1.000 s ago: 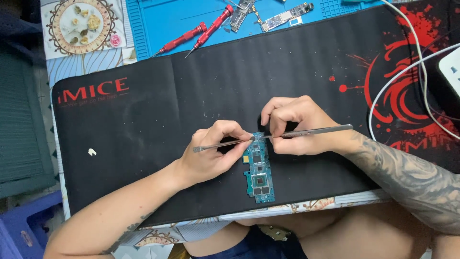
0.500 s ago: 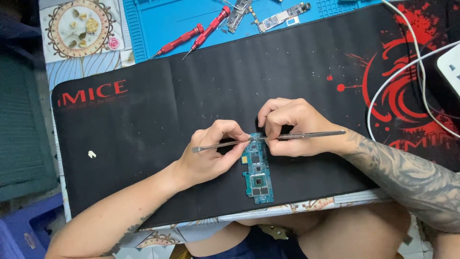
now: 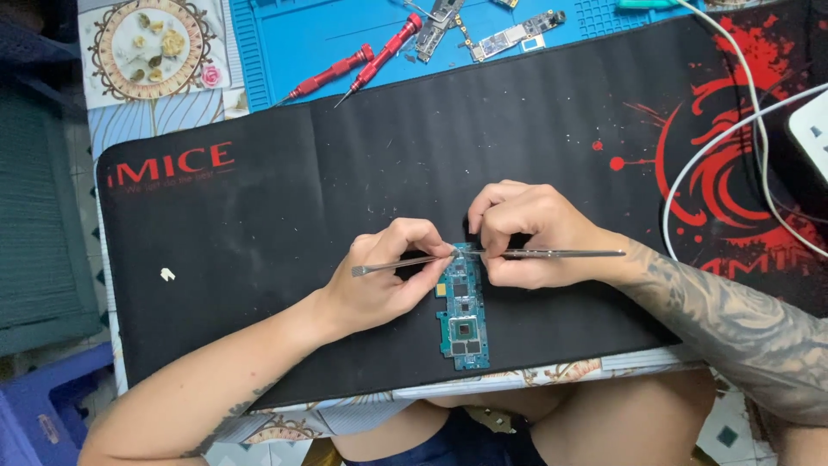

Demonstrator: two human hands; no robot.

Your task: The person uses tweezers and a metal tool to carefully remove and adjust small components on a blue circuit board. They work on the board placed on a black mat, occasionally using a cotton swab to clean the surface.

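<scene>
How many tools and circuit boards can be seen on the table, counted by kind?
Thin metal tools held in the hands: 2, left and right
Red screwdrivers on the blue mat: 2
Blue circuit board on the black mat: 1
Board pieces on the blue mat: at least 2
Total: 7

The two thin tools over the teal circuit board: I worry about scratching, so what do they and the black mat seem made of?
Thin silver tools: likely bare metal, by their grey sheen. Black mat: seemingly soft, matte fabric-topped rubber, no glare. Teal circuit board: rigid laminate.
</scene>
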